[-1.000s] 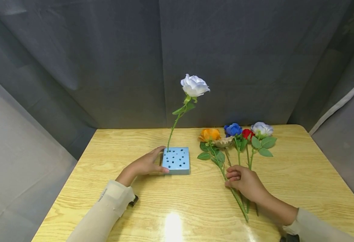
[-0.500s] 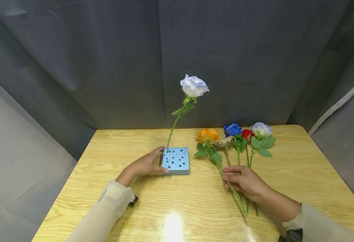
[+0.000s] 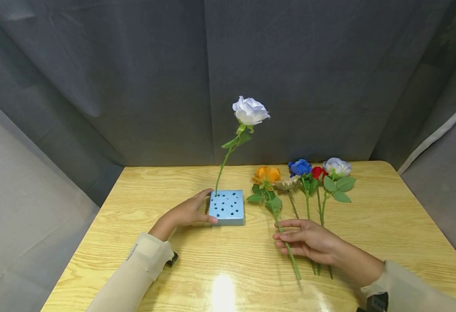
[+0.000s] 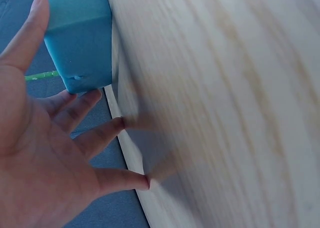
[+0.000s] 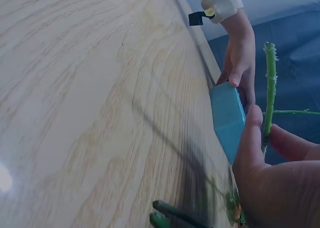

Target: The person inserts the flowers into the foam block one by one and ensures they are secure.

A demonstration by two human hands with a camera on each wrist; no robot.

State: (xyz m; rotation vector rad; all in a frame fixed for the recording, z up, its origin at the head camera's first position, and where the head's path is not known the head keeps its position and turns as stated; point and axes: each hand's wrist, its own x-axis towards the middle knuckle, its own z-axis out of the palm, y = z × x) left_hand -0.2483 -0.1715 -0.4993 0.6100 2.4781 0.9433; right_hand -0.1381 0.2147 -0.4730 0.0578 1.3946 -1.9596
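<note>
A light blue block (image 3: 228,207) with many holes in its top sits on the table. One white rose (image 3: 250,111) stands in a hole at its back left, leaning right. My left hand (image 3: 186,211) holds the block's left side between thumb and fingers; in the left wrist view, the thumb (image 4: 31,30) lies along the block (image 4: 80,40) and two fingertips touch the table. My right hand (image 3: 305,242) pinches the stem of an orange rose (image 3: 267,177). The right wrist view shows the stem's cut end (image 5: 270,70) sticking out past my thumb and finger.
Right of the orange rose lie a dried-looking beige flower (image 3: 287,183), a blue rose (image 3: 300,167), a red rose (image 3: 319,173) and another white rose (image 3: 337,167), stems toward me. Dark cloth (image 3: 165,86) hangs behind the wooden table (image 3: 142,186).
My right hand has drawn the orange rose leftward, away from the other stems, its stem end swinging left. The left hand and the block have stayed put.
</note>
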